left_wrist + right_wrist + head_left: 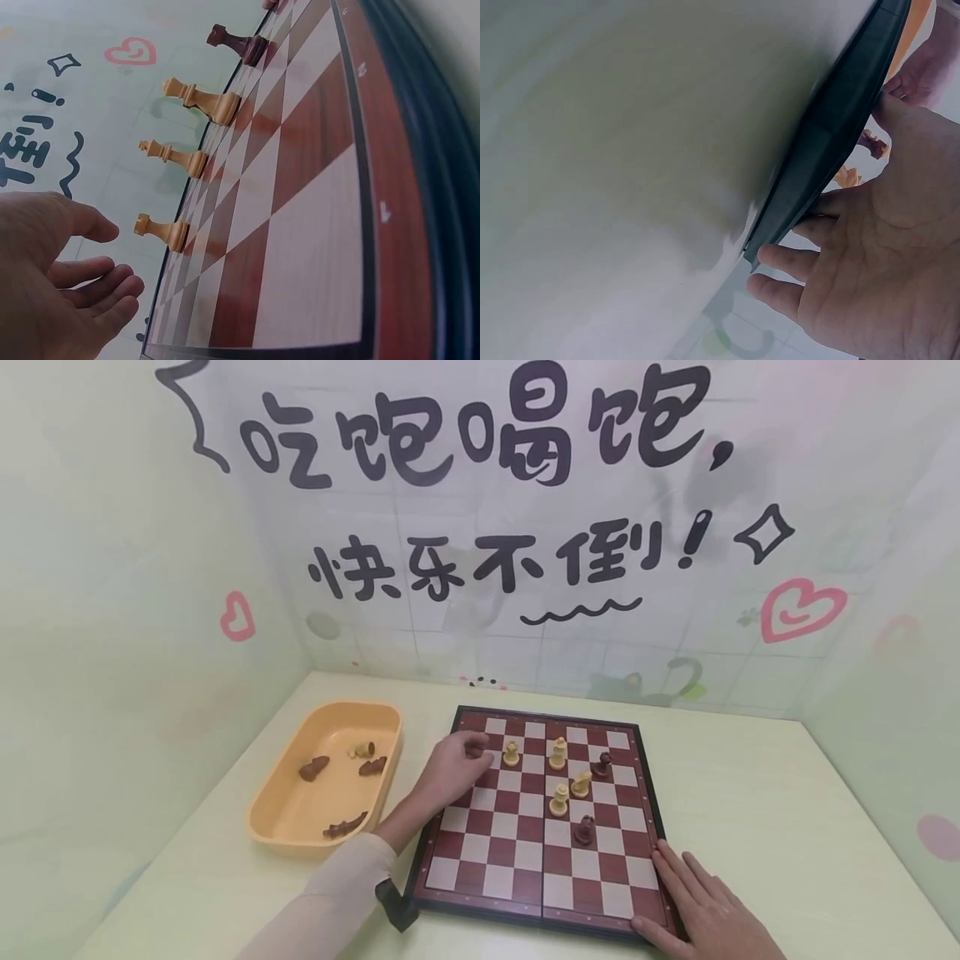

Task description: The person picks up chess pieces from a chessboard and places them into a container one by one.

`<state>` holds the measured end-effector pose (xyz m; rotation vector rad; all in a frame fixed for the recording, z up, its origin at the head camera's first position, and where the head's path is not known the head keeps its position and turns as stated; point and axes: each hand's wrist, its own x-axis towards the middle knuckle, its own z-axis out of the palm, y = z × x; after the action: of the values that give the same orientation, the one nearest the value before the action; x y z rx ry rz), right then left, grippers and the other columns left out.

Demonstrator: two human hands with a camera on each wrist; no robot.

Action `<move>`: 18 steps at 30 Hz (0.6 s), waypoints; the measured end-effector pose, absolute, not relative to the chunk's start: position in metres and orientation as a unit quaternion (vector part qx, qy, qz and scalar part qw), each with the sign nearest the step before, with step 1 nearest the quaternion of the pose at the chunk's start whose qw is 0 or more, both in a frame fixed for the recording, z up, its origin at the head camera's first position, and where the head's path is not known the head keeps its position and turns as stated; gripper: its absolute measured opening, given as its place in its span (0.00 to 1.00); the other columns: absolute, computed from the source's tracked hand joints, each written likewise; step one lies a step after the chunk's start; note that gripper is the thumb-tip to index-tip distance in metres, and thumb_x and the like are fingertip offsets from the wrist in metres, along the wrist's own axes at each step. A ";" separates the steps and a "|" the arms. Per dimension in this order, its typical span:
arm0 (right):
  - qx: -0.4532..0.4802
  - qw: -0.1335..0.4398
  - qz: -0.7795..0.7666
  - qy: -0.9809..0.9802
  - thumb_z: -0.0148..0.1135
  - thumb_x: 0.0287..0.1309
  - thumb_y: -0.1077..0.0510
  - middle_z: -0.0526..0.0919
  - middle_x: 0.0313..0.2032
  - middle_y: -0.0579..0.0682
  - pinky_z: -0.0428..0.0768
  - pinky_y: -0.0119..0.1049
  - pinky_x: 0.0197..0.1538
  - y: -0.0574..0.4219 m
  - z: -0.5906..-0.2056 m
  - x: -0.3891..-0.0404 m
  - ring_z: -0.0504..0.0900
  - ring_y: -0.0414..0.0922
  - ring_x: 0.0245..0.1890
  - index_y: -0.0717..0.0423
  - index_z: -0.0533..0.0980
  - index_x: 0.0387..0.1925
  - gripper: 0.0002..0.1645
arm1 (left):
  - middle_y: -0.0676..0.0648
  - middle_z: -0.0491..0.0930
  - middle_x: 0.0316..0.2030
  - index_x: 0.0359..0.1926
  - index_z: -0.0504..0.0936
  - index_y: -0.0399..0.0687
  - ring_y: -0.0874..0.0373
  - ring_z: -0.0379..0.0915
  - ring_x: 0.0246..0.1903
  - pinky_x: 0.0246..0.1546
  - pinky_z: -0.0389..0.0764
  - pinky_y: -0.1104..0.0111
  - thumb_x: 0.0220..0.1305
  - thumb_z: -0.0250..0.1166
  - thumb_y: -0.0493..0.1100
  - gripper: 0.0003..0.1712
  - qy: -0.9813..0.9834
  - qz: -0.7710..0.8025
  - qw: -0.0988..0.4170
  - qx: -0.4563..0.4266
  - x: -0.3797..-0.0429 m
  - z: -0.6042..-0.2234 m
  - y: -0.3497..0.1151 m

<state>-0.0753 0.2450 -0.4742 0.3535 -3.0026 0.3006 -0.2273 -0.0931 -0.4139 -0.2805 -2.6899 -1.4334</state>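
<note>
"Red-and-white board (pixel 498 827), flat on the bench (pixel 780 827), mid-scene. Tray (pixel 292 810) to its left, loose pieces (pixel 313 767) lying in it. Left grip?"

"Left grip (pixel 456 768) over the board's far left part. Thumb and fingers loosely bent, gap between, nothing pinched. Touching the board? Can't tell. Pale piece (pixel 511 753) upright, just right of the fingertips."

"Right grip?"

"Right grip (pixel 712 906), near right. Fingers fairly straight and slightly spread at the board's right edge, thumb on the near corner. Steadying it, I'd say."

"Other pieces?"

"Three more pale ones (pixel 558 800), two dark ones (pixel 585 831), all upright, right half."

"Step in hand, quick?"

"Looks like piece handling at the far left. To do it well: pinch one piece below the head, thumb against two fingers, move it straight up or down, centre the base on one square. Keep knuckles clear of that pale piece; a brush could topple it. Right side: light, even pressure. Too hard and the board might skid or tip, probably jolting everything standing."
</note>
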 end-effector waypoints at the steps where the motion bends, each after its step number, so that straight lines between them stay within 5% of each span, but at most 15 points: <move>1: 0.117 0.054 0.099 -0.987 0.59 0.52 0.18 0.70 0.69 0.58 0.72 0.62 0.60 0.245 -0.474 -0.075 0.68 0.64 0.67 0.62 0.70 0.70 0.62 | 0.41 0.84 0.47 0.56 0.82 0.32 0.49 0.81 0.47 0.47 0.82 0.58 0.65 0.65 0.37 0.20 -0.877 -0.469 0.039 -0.093 -0.229 -0.415 -0.093; 18: 0.120 0.053 0.100 -0.986 0.58 0.53 0.18 0.70 0.69 0.58 0.72 0.61 0.61 0.246 -0.473 -0.075 0.68 0.63 0.67 0.62 0.71 0.69 0.61 | 0.41 0.84 0.43 0.52 0.83 0.34 0.53 0.82 0.41 0.43 0.83 0.60 0.62 0.70 0.37 0.18 -0.889 -0.447 0.032 -0.092 -0.246 -0.423 -0.072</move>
<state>-0.0751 0.2463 -0.4730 0.3634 -2.9979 0.3046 -0.2459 -0.0718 -0.4228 -0.2837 -2.7374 -1.3774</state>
